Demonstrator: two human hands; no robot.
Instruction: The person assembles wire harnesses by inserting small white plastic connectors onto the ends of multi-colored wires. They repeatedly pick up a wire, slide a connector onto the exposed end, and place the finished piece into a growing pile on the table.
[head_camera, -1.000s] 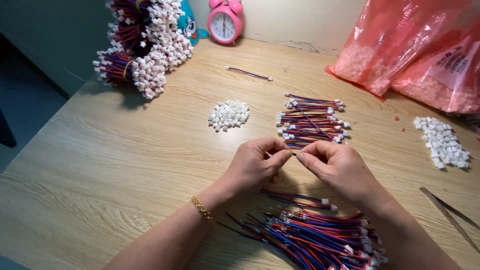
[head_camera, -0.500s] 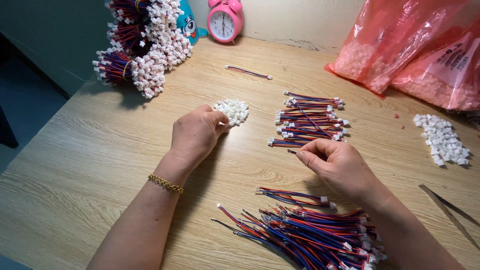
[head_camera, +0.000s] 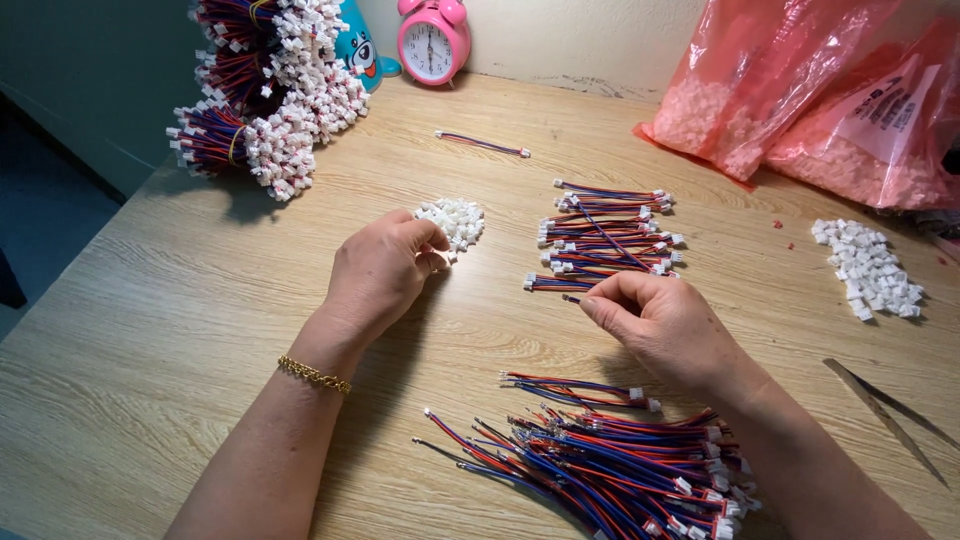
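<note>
Two hands are at work over the wooden table (head_camera: 160, 330). My left hand (head_camera: 385, 270) is curled, fingertips pinched together at the near edge of a small heap of white connectors (head_camera: 455, 220) — I cannot tell whether a connector is already between them. My right hand (head_camera: 660, 320) is loosely closed, thumb and forefinger nipping one end of a short wire lead (head_camera: 572, 297); only its tip shows past the fingers, pointing left toward the other hand, so its long axis runs roughly left to right across the table.

Just beyond the right hand lies a flat pile of finished leads (head_camera: 605, 235), red and blue with white plugs, all laid left to right too. Nearest me is a loose fan of bare wires (head_camera: 600, 465), their plugged ends to the right and stripped ends splaying left. One single lead (head_camera: 482, 144) lies apart, farther back.

Outward from there: bundles of banded leads (head_camera: 265, 100) stacked at the far left corner, close to the table's left edge, a pink alarm clock (head_camera: 432, 40) against the wall, two pink plastic bags (head_camera: 800, 90) of white parts at the far right, a second heap of white connectors (head_camera: 868, 268) to the right, and tweezers (head_camera: 885, 410) at the near right.

Bare wood between the hands and along the left side gives room to move — the right side is crowded.
</note>
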